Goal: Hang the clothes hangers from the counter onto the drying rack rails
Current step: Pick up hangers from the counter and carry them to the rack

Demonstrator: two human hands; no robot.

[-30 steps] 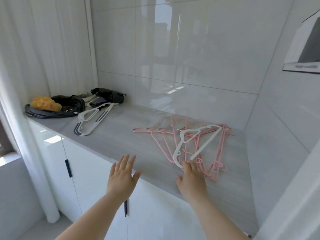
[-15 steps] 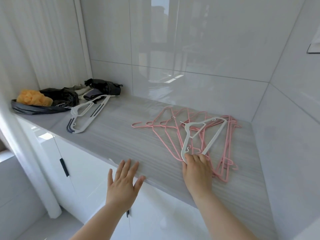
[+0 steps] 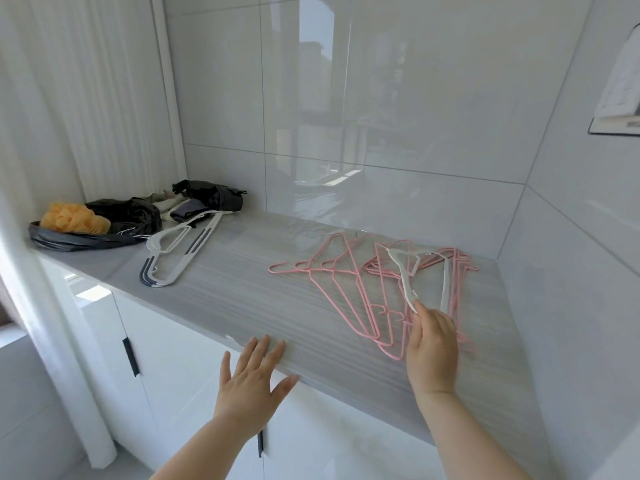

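Note:
A white hanger (image 3: 405, 278) is tilted up off a pile of several pink hangers (image 3: 349, 289) on the grey counter (image 3: 242, 292). My right hand (image 3: 433, 348) pinches the near end of the white hanger, lifting it. Fingers spread, my left hand (image 3: 254, 379) rests flat at the counter's front edge and holds nothing. Further left lie white and grey hangers (image 3: 173, 252) in a stack. No drying rack is in view.
Black bags (image 3: 124, 216) with an orange sponge (image 3: 72, 218) and some cloths sit at the counter's far left. White cabinet doors (image 3: 166, 372) are below the counter. Tiled walls close the back and right side. A curtain (image 3: 69, 98) hangs on the left.
My right hand has pinched the white hanger's near end and raised it off the pink pile. The left hand has shifted forward onto the counter edge. The camera has moved closer.

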